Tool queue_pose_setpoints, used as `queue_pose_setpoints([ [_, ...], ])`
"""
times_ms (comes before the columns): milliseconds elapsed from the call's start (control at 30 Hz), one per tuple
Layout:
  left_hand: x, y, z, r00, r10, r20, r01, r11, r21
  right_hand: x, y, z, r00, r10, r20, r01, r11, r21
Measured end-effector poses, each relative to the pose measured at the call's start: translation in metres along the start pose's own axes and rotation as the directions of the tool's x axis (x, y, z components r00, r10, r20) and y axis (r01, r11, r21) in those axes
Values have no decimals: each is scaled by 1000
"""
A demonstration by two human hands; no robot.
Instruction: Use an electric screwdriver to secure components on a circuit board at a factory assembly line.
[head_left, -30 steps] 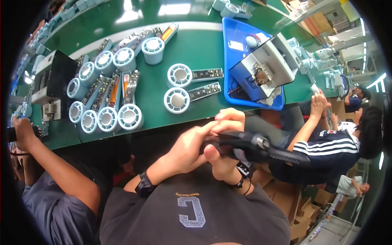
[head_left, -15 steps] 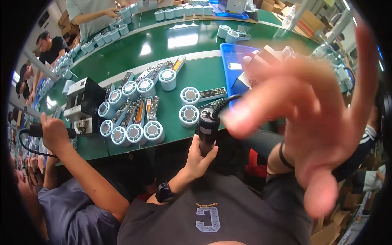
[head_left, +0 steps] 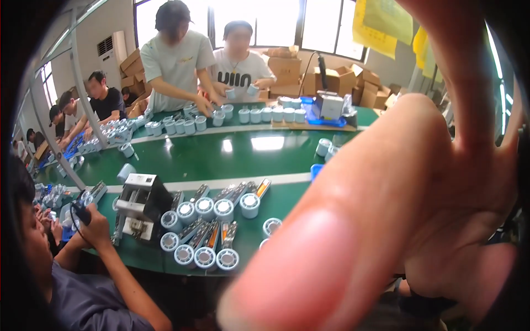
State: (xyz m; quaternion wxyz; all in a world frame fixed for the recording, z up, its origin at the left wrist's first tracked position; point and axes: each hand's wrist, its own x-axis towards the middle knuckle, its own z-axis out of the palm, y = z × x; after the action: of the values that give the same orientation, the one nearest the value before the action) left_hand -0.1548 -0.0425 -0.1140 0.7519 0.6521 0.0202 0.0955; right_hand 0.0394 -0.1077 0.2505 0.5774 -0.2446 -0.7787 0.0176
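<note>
My right hand is very close to the camera and covers much of the right side. Its fingers are spread, with nothing between them. My left hand is not visible. Beyond my right hand, on the green table, lie several pale-blue round-headed devices with exposed circuit-board handles. Some lie in two rows, heads toward me; another device head is partly hidden by my finger. A black and silver bench fixture stands left of them.
At the left, a co-worker's hand grips a black corded tool. Across the table, two people handle pale-blue parts. A blue tray holds a white box-shaped machine. Cardboard boxes are stacked behind, and yellow sheets hang at upper right.
The view has tilted up, bringing the far side of the room into sight. My right hand has come closer to the camera. My left hand and its black corded screwdriver have left view.
</note>
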Motion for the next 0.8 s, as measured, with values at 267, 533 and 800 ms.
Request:
queue_pose_setpoints([
  [267,0,28,-3,999,48,7,-49,990,130,-15,7,-1,987,161,0,-159,975,154],
  [533,28,17,-11,996,58,65,-63,994,85,-105,13,82,840,444,-312,-228,810,540],
  [800,30,-2,-16,992,-23,124,11,995,100,-134,20,86,740,531,-412,-157,733,662],
])
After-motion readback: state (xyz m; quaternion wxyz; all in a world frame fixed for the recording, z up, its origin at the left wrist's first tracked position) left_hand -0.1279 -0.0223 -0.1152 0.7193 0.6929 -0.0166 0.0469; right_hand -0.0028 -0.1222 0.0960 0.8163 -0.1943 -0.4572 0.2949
